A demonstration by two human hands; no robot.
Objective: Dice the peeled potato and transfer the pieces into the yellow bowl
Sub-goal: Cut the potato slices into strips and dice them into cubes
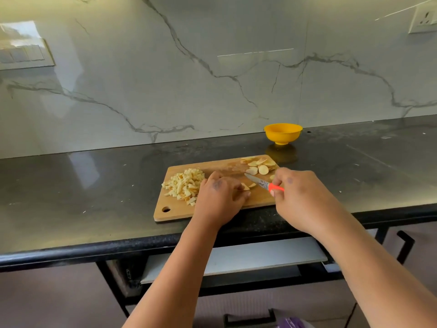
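Note:
A wooden cutting board (212,166) lies on the dark counter. On its left end is a heap of diced potato (184,185). Round potato slices (259,165) lie at its far right corner. My left hand (218,200) rests on the board's middle, its curled fingers on a few potato pieces (248,185). My right hand (300,195) grips the orange handle of a small knife (259,182); the blade points left, above the board, towards those pieces. The yellow bowl (283,133) stands behind the board near the wall, and its inside is hidden.
The dark counter (82,185) runs left and right, with small crumbs scattered on it. A marble wall rises behind. Below the counter edge are cabinet fronts, and a pale drawer panel (248,256) juts out.

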